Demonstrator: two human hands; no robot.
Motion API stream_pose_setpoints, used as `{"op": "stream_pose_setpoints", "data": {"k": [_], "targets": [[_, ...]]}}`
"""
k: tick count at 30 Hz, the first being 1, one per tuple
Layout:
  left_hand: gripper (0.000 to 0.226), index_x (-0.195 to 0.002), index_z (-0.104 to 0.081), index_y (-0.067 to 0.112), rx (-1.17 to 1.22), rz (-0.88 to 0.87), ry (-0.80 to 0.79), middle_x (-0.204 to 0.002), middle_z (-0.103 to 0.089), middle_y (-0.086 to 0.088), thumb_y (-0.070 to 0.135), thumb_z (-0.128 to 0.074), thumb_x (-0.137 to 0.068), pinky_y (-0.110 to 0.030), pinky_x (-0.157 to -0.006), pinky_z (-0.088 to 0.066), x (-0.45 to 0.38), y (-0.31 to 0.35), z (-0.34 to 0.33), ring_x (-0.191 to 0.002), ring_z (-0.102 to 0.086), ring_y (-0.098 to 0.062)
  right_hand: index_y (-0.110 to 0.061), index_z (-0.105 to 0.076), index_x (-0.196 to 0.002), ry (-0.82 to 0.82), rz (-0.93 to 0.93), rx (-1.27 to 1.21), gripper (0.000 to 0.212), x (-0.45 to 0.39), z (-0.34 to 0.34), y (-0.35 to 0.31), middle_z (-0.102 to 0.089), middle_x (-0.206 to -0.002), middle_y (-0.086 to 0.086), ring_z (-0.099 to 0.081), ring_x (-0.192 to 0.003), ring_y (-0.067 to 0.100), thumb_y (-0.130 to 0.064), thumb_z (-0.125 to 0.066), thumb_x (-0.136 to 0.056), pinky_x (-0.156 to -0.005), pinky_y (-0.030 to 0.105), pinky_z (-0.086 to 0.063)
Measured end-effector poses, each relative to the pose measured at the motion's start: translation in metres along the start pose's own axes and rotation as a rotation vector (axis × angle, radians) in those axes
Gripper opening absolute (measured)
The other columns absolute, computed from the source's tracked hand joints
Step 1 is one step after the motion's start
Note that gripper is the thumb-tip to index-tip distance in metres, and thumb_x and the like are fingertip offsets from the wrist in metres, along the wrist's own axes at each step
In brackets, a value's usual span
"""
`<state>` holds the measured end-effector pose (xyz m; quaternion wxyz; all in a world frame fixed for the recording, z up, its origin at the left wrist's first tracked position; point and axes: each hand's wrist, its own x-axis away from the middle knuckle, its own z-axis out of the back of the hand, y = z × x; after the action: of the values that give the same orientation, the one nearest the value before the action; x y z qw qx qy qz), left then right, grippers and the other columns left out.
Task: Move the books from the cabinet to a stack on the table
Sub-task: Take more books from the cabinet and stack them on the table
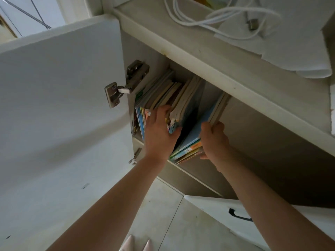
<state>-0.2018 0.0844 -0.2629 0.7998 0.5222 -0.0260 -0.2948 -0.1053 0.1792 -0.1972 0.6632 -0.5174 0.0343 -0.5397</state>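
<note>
Inside the open cabinet [253, 134] several thin books stand on edge at the left end of the shelf. My left hand [159, 131] grips the left group of books [163, 93], its fingers hooked between the spines and its thumb on the near edge. A gap separates that group from a leaning bundle with a blue cover [197, 133]. My right hand [215, 140] holds this bundle from its right side, thumb under its lower corner. The bundle tilts to the right, and its lower corner sticks out past the shelf's front edge.
The white cabinet door [59, 109] stands open at the left on a metal hinge [125, 84]. The table top [226, 57] above the cabinet carries a white cable [197, 15] and paper [290, 44]. A second door with a black handle [239, 215] hangs open at the lower right over the tiled floor.
</note>
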Motion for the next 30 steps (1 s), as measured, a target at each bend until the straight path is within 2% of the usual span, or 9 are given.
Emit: {"op": "stream_pose_setpoints", "data": {"k": [2,4,8,10,13,18,25,27,30], "targets": [[0.062,-0.126,-0.048,0.013,0.050,0.012,0.011,-0.120,-0.060,-0.003,0.021,-0.080,-0.073,-0.036,-0.085,-0.056,0.001,0.000,-0.003,-0.107,-0.060,-0.019,-0.014,-0.023,-0.139,0.042,0.097,0.006,0.058,0.004,-0.005,0.002,-0.051,-0.099,0.003,-0.057,-0.072,0.014,-0.039,-0.051,-0.095,-0.052,0.023,-0.055],[0.065,-0.129,-0.047,0.015,0.096,0.025,0.003,-0.120,-0.060,-0.002,0.027,-0.080,-0.074,-0.031,-0.085,-0.056,0.002,-0.002,-0.005,-0.105,-0.060,-0.016,-0.021,-0.013,-0.146,0.076,0.154,-0.006,0.081,0.004,-0.011,0.003,-0.054,-0.121,0.009,-0.064,-0.093,0.023,-0.040,-0.064,-0.087,-0.076,0.036,-0.059],[0.068,-0.125,-0.053,0.012,0.112,0.053,-0.021,-0.117,-0.059,-0.003,0.048,-0.068,-0.069,-0.025,-0.081,-0.053,0.010,-0.007,-0.013,-0.104,-0.058,-0.014,-0.027,-0.002,-0.150,0.109,0.239,-0.017,0.105,0.005,-0.021,0.012,-0.041,-0.146,0.011,-0.052,-0.123,0.029,-0.012,-0.076,-0.077,-0.098,0.029,-0.041],[0.067,-0.120,-0.056,0.013,0.127,0.055,-0.051,-0.112,-0.062,-0.003,0.054,-0.064,-0.068,-0.026,-0.077,-0.054,0.014,-0.014,-0.018,-0.100,-0.060,-0.014,-0.022,-0.007,-0.149,0.209,0.313,-0.018,0.101,0.008,-0.027,0.022,-0.042,-0.144,0.010,-0.055,-0.120,0.028,-0.009,-0.076,-0.076,-0.094,0.036,-0.052],[0.061,-0.123,-0.053,0.018,0.149,0.068,-0.093,-0.114,-0.065,-0.001,0.048,-0.072,-0.073,-0.017,-0.077,-0.052,0.017,-0.024,-0.024,-0.102,-0.061,-0.010,-0.015,-0.022,-0.144,0.316,0.360,-0.141,0.089,0.005,-0.037,0.042,-0.049,-0.131,0.005,-0.060,-0.106,0.018,-0.014,-0.078,-0.074,-0.074,0.015,-0.056],[0.065,-0.131,-0.038,0.030,0.141,0.029,-0.077,-0.126,-0.061,-0.001,0.032,-0.077,-0.078,-0.026,-0.087,-0.053,0.022,-0.037,-0.033,-0.113,-0.058,-0.014,-0.013,-0.045,-0.130,0.490,0.428,-0.126,0.082,-0.010,-0.062,0.071,-0.061,-0.118,0.006,-0.065,-0.098,0.017,-0.055,-0.067,-0.063,-0.071,0.018,-0.058],[0.063,-0.129,-0.041,0.022,0.120,0.010,-0.016,-0.121,-0.063,-0.006,0.023,-0.077,-0.078,-0.034,-0.087,-0.055,0.031,-0.051,-0.046,-0.112,-0.060,-0.021,-0.015,-0.045,-0.133,0.506,0.403,-0.224,0.082,-0.031,-0.076,0.095,-0.061,-0.122,0.006,-0.064,-0.107,0.022,-0.047,-0.075,-0.063,-0.083,0.034,-0.058],[0.059,-0.129,-0.043,0.019,0.108,0.038,-0.011,-0.120,-0.064,-0.007,0.022,-0.075,-0.079,-0.032,-0.084,-0.056,0.032,-0.056,-0.049,-0.110,-0.062,-0.024,-0.013,-0.049,-0.124,0.525,0.389,-0.200,0.065,-0.037,-0.074,0.104,-0.063,-0.112,0.000,-0.066,-0.100,0.019,-0.032,-0.079,-0.069,-0.077,0.026,-0.059],[0.055,-0.125,-0.049,0.010,0.074,0.048,-0.023,-0.117,-0.065,-0.007,0.016,-0.076,-0.077,-0.004,-0.076,-0.046,0.031,-0.065,-0.050,-0.102,-0.060,-0.012,-0.008,-0.054,-0.119,0.572,0.398,-0.120,0.052,-0.044,-0.055,0.116,-0.061,-0.098,-0.006,-0.067,-0.083,0.014,-0.012,-0.079,-0.074,-0.065,0.012,-0.055]]}}
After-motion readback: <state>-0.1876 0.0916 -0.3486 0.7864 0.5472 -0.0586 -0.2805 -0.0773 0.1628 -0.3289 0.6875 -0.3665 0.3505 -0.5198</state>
